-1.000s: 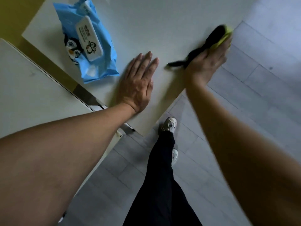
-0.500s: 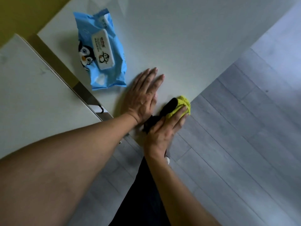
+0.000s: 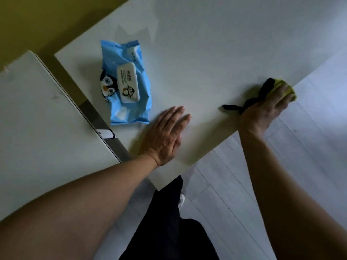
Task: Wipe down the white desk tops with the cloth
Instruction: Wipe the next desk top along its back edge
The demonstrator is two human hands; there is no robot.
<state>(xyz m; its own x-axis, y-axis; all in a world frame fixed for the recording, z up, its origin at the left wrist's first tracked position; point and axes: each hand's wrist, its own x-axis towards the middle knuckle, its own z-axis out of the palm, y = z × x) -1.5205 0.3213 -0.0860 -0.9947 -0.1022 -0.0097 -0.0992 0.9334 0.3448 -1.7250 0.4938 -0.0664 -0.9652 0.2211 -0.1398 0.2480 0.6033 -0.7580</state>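
White desk (image 3: 216, 53) under dim light, grey plank floor beyond its near edge. Wiping is under way: the right hand (image 3: 262, 111) presses the yellow-and-black cloth (image 3: 276, 86) flat under straight fingers, right at the desk's edge. The left hand (image 3: 165, 137) lies open, palm down, bracing, well apart from the cloth. Just beyond its fingertips sits a blue wipes pack (image 3: 125, 85). Next, probably, strokes farther in from the edge, then the neighbouring desk (image 3: 37, 119).
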